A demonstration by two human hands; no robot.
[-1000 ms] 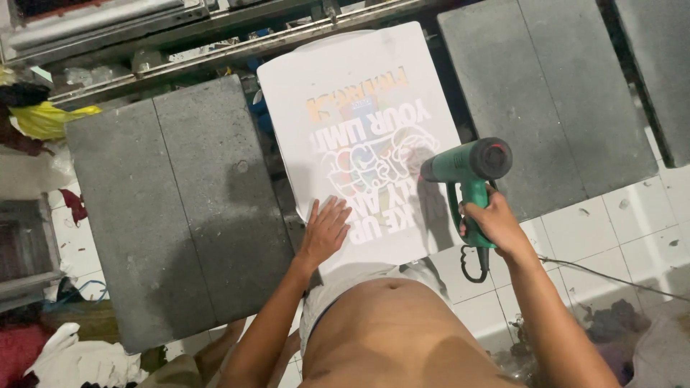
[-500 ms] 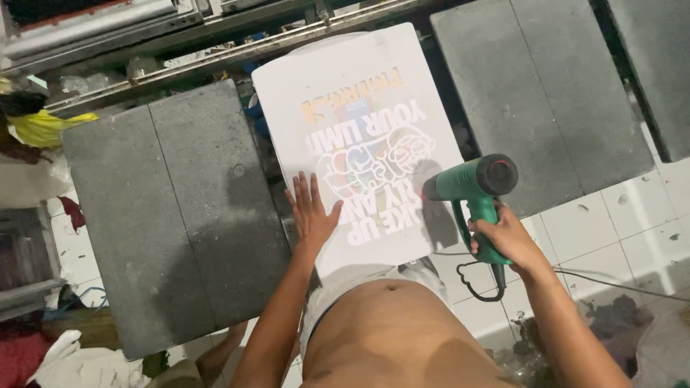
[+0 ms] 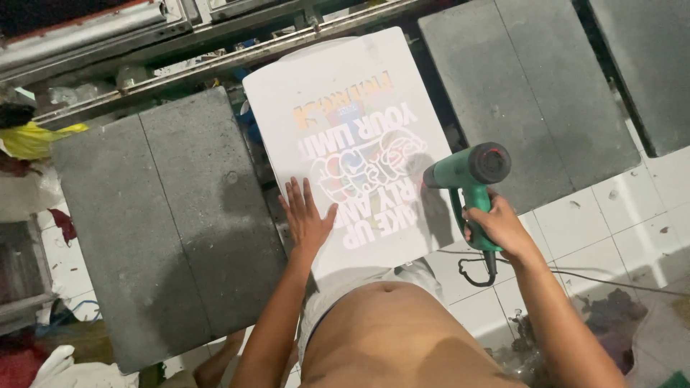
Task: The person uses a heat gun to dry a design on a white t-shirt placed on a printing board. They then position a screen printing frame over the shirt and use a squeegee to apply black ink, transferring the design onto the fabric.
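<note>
A white shirt with a printed multicolour design (image 3: 359, 144) lies stretched over a board in front of me. My left hand (image 3: 305, 219) rests flat on its near left part, fingers spread, holding nothing. My right hand (image 3: 496, 226) grips the handle of a green heat gun (image 3: 471, 169), whose black-ended nozzle points left at the printed area from the shirt's right edge. A black cord loop (image 3: 478, 273) hangs below the handle.
Grey flat boards flank the shirt: one at the left (image 3: 165, 230), one at the right (image 3: 525, 93), another at the far right corner (image 3: 647, 57). Metal rails (image 3: 180, 61) run along the top. White floor tiles (image 3: 632, 230) lie at the right, cloth scraps (image 3: 32, 140) at the left.
My left hand slid left and up along the shirt's near left edge. The heat gun dropped lower and moved slightly right, then stayed aimed at the print.
</note>
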